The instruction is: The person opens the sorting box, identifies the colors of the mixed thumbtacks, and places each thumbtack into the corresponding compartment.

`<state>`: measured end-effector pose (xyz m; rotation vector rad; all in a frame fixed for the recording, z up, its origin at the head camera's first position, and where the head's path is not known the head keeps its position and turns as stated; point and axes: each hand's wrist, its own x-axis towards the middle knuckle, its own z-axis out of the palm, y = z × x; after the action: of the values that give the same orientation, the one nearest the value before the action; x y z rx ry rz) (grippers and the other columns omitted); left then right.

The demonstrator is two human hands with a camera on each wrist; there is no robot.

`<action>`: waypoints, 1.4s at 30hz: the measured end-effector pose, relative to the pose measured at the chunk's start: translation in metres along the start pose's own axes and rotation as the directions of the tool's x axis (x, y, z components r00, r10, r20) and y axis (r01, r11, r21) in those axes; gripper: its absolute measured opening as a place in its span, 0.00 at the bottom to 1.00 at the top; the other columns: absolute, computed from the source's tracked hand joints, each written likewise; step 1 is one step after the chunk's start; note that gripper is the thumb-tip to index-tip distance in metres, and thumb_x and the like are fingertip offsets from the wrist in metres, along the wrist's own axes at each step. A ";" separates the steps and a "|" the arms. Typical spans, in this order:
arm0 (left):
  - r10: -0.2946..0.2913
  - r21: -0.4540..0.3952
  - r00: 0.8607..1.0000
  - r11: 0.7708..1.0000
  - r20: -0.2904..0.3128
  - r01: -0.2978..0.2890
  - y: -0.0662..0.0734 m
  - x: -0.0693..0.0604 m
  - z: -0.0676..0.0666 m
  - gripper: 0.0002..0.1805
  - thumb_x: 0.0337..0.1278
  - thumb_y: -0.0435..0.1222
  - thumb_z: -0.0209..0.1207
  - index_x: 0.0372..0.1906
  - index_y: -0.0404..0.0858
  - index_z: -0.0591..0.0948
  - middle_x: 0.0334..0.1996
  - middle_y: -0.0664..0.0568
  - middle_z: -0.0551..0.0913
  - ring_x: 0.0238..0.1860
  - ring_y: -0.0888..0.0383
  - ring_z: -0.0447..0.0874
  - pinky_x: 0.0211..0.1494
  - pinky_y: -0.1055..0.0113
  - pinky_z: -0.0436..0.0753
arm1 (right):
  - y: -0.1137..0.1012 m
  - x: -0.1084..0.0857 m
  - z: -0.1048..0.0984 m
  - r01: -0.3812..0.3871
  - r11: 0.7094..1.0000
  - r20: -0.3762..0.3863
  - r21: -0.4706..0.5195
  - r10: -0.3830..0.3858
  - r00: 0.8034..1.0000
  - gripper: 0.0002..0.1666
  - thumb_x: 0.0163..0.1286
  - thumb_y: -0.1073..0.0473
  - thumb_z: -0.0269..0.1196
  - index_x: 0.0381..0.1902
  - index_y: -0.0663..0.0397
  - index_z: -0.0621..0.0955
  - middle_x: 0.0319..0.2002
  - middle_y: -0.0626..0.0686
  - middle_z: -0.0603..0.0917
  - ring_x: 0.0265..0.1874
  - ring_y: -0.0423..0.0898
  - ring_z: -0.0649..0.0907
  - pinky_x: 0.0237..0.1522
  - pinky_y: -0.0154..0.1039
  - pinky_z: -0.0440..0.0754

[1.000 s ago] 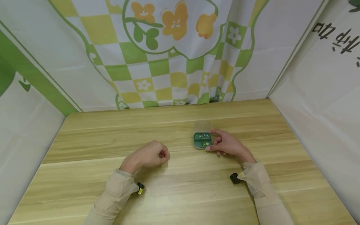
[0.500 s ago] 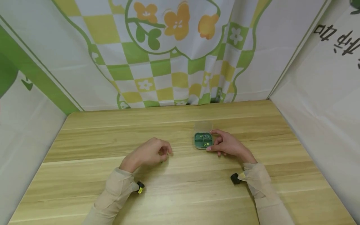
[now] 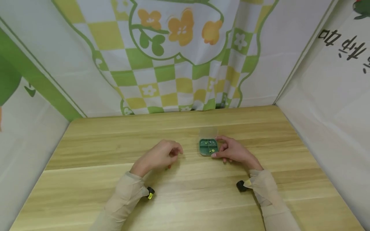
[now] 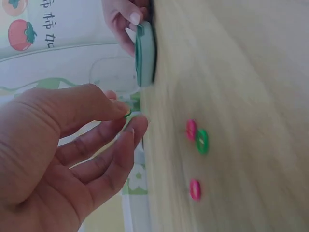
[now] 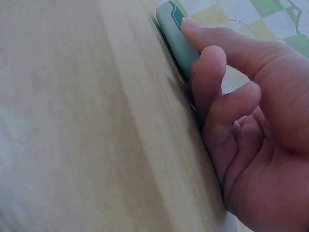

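Box, square green plastic, toward far edge of wood-grain table, gripped by curled right hand, left hand nearly closed, pinching small green piece.

The table is seen forward and down from above in the head view, and the green case, shared by all three, low and nearer in the wrist views.

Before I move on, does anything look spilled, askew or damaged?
Nothing looks damaged or askew: the green case lies flat, gripped by the right hand, its lid open. Two pink pieces and a green one lie loose on the table outside it, perhaps laid there on purpose.
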<state>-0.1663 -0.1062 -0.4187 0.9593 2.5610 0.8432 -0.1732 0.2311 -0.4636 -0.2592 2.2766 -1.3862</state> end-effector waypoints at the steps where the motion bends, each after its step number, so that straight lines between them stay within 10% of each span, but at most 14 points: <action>1: -0.001 -0.003 1.000 1.000 -0.014 0.001 0.001 0.003 0.001 0.12 0.64 0.25 0.58 0.48 0.36 0.86 0.36 0.49 0.88 0.24 0.67 0.80 0.42 0.69 0.84 | 0.001 0.000 0.000 0.002 1.000 0.001 -0.004 -0.002 1.000 0.49 0.65 0.52 0.76 0.78 0.53 0.65 0.28 0.51 0.84 0.17 0.43 0.80 0.18 0.34 0.73; 7: 0.015 0.001 0.999 1.000 -0.047 -0.015 0.011 0.025 0.000 0.12 0.63 0.25 0.59 0.46 0.39 0.88 0.41 0.47 0.90 0.40 0.61 0.83 0.46 0.67 0.84 | 0.002 0.001 -0.001 0.007 1.000 0.001 0.004 -0.008 1.000 0.49 0.65 0.51 0.76 0.78 0.53 0.65 0.27 0.51 0.84 0.17 0.43 0.80 0.17 0.35 0.73; 26: 0.172 0.177 0.984 0.970 -0.032 -0.164 0.024 0.082 0.009 0.07 0.65 0.29 0.65 0.41 0.37 0.92 0.41 0.49 0.92 0.44 0.56 0.90 0.51 0.64 0.88 | 0.003 0.003 0.001 0.005 1.000 -0.007 0.024 -0.004 1.000 0.48 0.64 0.51 0.77 0.76 0.52 0.67 0.27 0.51 0.84 0.16 0.43 0.80 0.18 0.35 0.73; 42: 0.146 0.155 0.987 0.979 -0.068 -0.134 0.035 0.098 0.019 0.06 0.66 0.28 0.65 0.38 0.36 0.92 0.35 0.50 0.91 0.34 0.62 0.82 0.38 0.71 0.81 | 0.003 0.002 0.001 0.013 1.000 -0.012 0.011 -0.013 1.000 0.47 0.65 0.51 0.76 0.76 0.52 0.68 0.25 0.49 0.83 0.16 0.42 0.79 0.18 0.34 0.72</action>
<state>-0.2124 -0.0113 -0.4176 1.1849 2.6816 0.7469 -0.1745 0.2308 -0.4668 -0.2629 2.2804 -1.4095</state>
